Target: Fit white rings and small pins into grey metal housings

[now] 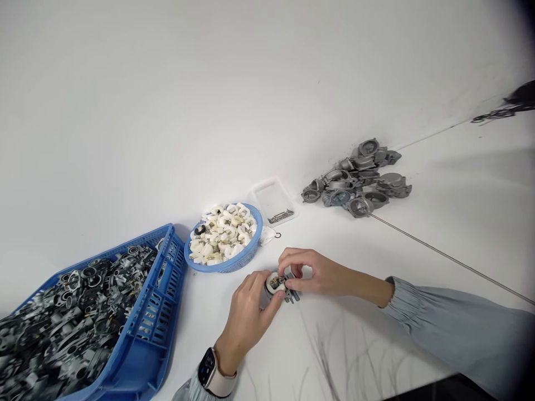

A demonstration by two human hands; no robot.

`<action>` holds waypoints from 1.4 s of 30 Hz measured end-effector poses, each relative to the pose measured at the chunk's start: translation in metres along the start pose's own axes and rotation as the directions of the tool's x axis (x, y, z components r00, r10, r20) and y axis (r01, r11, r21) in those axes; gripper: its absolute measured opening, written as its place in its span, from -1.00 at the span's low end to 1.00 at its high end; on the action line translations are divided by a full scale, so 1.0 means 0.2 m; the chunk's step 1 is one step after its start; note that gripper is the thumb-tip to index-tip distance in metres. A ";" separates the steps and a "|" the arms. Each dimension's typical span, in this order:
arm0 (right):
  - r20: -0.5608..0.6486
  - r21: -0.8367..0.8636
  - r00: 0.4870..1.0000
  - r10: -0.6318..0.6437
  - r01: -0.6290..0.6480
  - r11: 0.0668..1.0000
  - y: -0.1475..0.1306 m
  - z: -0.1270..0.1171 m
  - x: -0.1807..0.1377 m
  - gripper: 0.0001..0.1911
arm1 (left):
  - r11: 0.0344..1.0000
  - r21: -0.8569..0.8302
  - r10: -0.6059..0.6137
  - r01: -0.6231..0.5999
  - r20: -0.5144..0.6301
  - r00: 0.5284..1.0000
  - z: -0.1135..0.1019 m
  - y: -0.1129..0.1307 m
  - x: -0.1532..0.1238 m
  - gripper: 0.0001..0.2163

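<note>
A grey metal carburetor body (294, 296) sits on the white table with a white ring-shaped float (272, 284) on top of it. My left hand (246, 309) grips the body from the left, its thumb along the near side and its fingers round the far side. From the right, my right hand (320, 273) reaches over the float with thumb and forefinger drawn together at its right edge. Whatever lies between those fingertips is too small and covered to make out.
Beyond my hands stands a blue round basket (258, 245) of white floats, beside a clear tray (272, 189) with small metal pins. A blue crate (137, 362) of carburetor bodies fills the left. Grey bowl-shaped castings (363, 184) lie piled back right, near a thin rod (443, 253).
</note>
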State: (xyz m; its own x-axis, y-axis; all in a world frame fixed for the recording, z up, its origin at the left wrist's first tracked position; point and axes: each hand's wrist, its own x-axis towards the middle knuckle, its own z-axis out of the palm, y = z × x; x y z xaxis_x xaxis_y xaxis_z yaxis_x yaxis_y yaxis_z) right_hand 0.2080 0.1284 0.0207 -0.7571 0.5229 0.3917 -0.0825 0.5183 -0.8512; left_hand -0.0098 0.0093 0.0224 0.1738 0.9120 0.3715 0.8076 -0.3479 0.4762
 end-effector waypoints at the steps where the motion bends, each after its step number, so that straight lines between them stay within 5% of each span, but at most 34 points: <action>1: -0.001 0.000 1.000 0.000 0.000 1.000 0.01 0.00 0.00 -0.83 | 1.000 0.000 -0.002 0.002 0.003 1.000 0.00 0.00 0.00 -0.77; 42: -0.004 0.010 1.000 0.031 -0.031 0.999 0.01 0.00 0.00 -0.82 | 1.000 -0.011 0.002 -0.002 0.011 1.000 0.01 -0.01 0.00 -0.76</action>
State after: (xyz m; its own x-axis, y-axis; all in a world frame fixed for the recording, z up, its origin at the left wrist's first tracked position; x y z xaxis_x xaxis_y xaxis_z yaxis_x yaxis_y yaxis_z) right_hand 0.2074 0.1296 0.0188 -0.7569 0.5411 0.3665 -0.0658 0.4948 -0.8665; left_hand -0.0109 0.0106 0.0207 0.1822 0.9136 0.3635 0.8007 -0.3524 0.4844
